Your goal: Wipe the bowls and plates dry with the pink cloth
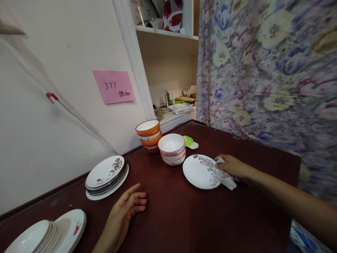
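On the right, my right hand (230, 166) grips a pale cloth (226, 180) at the right rim of a white plate (198, 172) with a brown flower print. Whether the fingers also pinch the plate is hidden by the cloth. My left hand (129, 206) is held over the table with nothing in it, its fingers loosely stretched and apart. Close by on its left is a stack of plates (105, 172), the top one with a similar brown flower print. White bowls with red rims (172, 150) stand stacked just behind the single plate.
Orange and white bowls (149, 133) are stacked by the wall, and a green and white dish (191, 142) lies behind the red-rimmed bowls. Small white dishes (28, 237) and oval plates (75, 226) fill the near left. A floral curtain (263, 70) hangs along the dark table's (168, 218) far edge.
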Available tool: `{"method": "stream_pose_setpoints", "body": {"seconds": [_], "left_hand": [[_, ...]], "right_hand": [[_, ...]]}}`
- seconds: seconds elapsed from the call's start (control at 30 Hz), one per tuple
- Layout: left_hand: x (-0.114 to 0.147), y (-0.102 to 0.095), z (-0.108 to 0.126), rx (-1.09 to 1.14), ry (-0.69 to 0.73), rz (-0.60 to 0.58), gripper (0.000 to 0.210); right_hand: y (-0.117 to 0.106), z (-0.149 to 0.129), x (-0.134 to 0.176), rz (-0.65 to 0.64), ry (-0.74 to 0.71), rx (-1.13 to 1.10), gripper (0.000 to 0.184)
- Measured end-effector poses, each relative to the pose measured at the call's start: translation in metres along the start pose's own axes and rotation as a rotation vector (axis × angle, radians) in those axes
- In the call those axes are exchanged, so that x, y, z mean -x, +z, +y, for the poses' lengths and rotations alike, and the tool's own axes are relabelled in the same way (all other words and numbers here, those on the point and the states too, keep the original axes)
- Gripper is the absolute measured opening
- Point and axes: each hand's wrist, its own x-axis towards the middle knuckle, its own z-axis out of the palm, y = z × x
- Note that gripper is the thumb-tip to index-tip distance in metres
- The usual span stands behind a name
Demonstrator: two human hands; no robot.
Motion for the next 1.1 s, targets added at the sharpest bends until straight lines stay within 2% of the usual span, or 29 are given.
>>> {"method": "stream_pose_setpoints", "body": {"seconds": [0.1,0.2,0.3,0.4,0.47,0.57,0.7,0.77,0.8,0.9,1.0,1.1], "left_hand": [[0.001,0.001,-0.001,0.004,0.004,0.013,0.049],[0.004,0.003,-0.001,0.019,0.022,0.008,0.045],[0.007,0.005,-0.002,0.037,0.045,-0.006,0.041],[0.01,0.006,-0.003,0.071,0.065,-0.011,0.039],[0.012,0.007,-0.003,0.091,0.067,0.001,0.04],[0.016,0.01,-0.002,0.126,0.081,0.043,0.041],[0.018,0.012,-0.004,0.2,0.191,0.219,0.033],[0.018,0.009,-0.006,0.243,0.269,0.351,0.027],[0.017,0.007,-0.006,0.265,0.303,0.415,0.026],[0.013,-0.002,-0.008,0.337,0.369,0.566,0.026],[0.01,-0.008,-0.009,0.401,0.39,0.632,0.03],[0.008,-0.01,-0.011,0.435,0.386,0.634,0.033]], "right_hand": [[-0.005,-0.002,-0.012,0.04,-0.044,0.116,0.019],[-0.007,-0.002,-0.012,0.015,-0.083,0.197,0.022],[-0.013,-0.002,-0.005,-0.012,-0.143,0.284,0.025],[-0.022,-0.008,0.009,0.104,-0.172,0.327,0.027],[-0.024,-0.018,0.022,0.116,-0.193,0.293,0.034],[-0.011,-0.038,0.045,-0.013,-0.315,0.221,0.043],[0.037,-0.07,0.077,-0.156,-0.4,0.223,0.048],[0.068,-0.086,0.086,-0.311,-0.451,0.269,0.043],[0.084,-0.095,0.089,-0.371,-0.511,0.278,0.037],[0.132,-0.124,0.086,-0.435,-0.759,0.296,0.027],[0.182,-0.156,0.072,-0.399,-0.977,0.347,0.031],[0.231,-0.183,0.052,-0.327,-1.113,0.467,0.045]]}}
